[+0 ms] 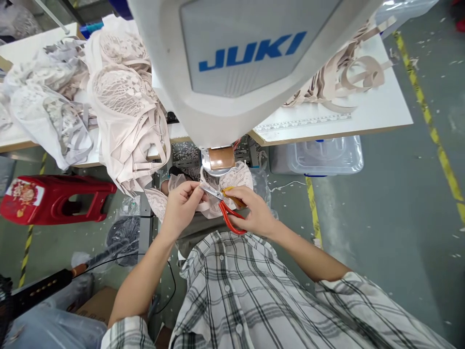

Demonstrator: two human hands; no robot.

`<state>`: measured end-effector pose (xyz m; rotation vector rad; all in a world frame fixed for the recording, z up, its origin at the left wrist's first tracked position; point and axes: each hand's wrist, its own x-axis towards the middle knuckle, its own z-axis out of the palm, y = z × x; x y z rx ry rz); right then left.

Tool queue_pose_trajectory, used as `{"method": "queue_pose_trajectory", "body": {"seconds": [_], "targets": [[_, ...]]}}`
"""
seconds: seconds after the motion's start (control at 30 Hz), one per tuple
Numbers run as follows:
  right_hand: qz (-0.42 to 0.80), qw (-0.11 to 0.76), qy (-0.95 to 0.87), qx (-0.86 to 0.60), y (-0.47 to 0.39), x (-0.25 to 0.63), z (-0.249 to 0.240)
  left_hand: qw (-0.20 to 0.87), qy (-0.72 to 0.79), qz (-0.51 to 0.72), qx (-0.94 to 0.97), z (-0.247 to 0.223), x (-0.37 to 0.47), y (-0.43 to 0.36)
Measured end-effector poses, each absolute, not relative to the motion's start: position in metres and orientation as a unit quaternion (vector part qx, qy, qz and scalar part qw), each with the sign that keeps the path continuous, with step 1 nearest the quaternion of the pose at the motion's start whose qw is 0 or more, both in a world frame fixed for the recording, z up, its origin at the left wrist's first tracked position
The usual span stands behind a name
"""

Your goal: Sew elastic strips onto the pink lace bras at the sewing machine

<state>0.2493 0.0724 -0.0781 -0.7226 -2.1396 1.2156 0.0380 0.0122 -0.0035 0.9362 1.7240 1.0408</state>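
Below the head of a white JUKI sewing machine [240, 63], my right hand [254, 212] holds scissors [227, 218] with red and orange handles. Their blades point left toward the fingertips of my left hand [182, 203]. The left fingers are pinched on the edge of a pale pink lace bra [238, 177], which lies below the machine's round end and hangs over my lap. The scissor tips touch or nearly touch the cloth beside the left thumb. Part of the bra is hidden behind my hands.
Piled beige bras [121, 97] and white bras [51, 106] hang over the left table. On the right table [385, 104] lie beige straps [327, 82] and a clear ruler. A red stool [58, 198] stands left; a clear plastic box [327, 155] sits below the right table.
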Motion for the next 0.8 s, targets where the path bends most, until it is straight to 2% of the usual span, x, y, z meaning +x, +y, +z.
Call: {"method": "queue_pose_trajectory", "body": {"seconds": [0.5,0.63,0.8], "targets": [[0.448,0.236,-0.802,-0.317,0.077,0.265,-0.068,0.406,0.716,0.405,0.398,-0.007,0.034,0.016],[0.415,0.234,-0.81,-0.342,0.081,0.284,-0.07,0.338,0.731,0.411,0.426,-0.008,0.029,0.016],[0.365,0.169,-0.82,-0.408,0.114,0.32,-0.071,0.217,0.76,0.344,0.507,-0.016,0.015,0.011]]}}
